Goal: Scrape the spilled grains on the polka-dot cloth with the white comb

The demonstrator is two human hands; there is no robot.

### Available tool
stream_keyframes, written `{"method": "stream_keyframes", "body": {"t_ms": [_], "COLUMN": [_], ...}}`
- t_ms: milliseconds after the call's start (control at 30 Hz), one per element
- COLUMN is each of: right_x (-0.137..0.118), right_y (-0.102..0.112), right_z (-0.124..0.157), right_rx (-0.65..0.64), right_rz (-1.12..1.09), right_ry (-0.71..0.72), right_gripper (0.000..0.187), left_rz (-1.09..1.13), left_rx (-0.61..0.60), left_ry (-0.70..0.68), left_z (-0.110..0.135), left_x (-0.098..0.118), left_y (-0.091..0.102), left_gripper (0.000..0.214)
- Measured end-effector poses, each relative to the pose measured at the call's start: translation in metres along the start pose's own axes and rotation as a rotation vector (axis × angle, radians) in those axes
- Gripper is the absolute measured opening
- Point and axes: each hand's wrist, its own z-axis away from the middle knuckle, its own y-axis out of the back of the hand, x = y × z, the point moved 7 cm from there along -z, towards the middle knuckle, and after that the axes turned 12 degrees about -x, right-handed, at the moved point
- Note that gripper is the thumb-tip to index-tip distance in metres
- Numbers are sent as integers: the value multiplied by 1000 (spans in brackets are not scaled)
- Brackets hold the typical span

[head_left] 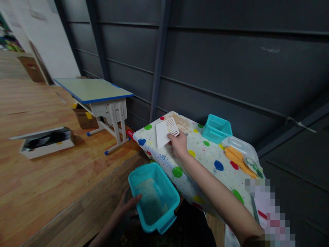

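My right hand (178, 142) pinches a flat white slotted scraper (163, 133) by its near edge, over the far-left part of the table. A row of slots runs along its right side. Just beyond it, pale brown crumbly bits (183, 122) are scattered on the balloon-print tablecloth (203, 156). In front of the table, my left hand (130, 202) grips a teal plastic tub (167, 187) by its left side, thumb over the rim. Pale granular material (150, 199) covers part of the tub's bottom; I cannot tell its kind.
A second teal tub (217, 128) stands at the table's back edge. Beside it lie a clear tray (241, 145), an orange cloth (238, 159) and a round green-and-white item (253, 166). A dark panelled wall (231, 68) rises behind. Leftward are a desk (95, 90) and an open white box (47, 144).
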Motion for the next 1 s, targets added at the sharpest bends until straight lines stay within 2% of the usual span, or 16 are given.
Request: {"method": "stream_keyframes", "body": {"t_ms": [167, 267, 433, 667, 733, 833, 1000], "right_x": [-25, -28, -20, 10, 12, 3, -24], "right_y": [-52, -67, -58, -14, -8, -13, -54], "right_z": [-13, -16, -10, 7, 10, 9, 4], "right_rx": [13, 32, 56, 120, 125, 128, 108], "right_rz": [-24, -4, 21, -14, -14, -25, -150], "right_ry": [-41, -78, -86, -152, -156, -127, -50], "right_gripper": [38, 40, 41, 38, 38, 39, 25], "left_rz": [-21, 4, 24, 51, 49, 10, 32], "left_rx": [36, 58, 29, 3, -15, -26, -26], "left_ry": [-9, -3, -7, 4, 3, 5, 3], "left_z": [5, 9, 5, 1, 1, 0, -6], "left_x": [4, 7, 5, -1, -1, 0, -3], "left_y": [2, 3, 0, -3, -4, -4, 2], "left_gripper": [127, 126, 122, 125, 126, 125, 121]}}
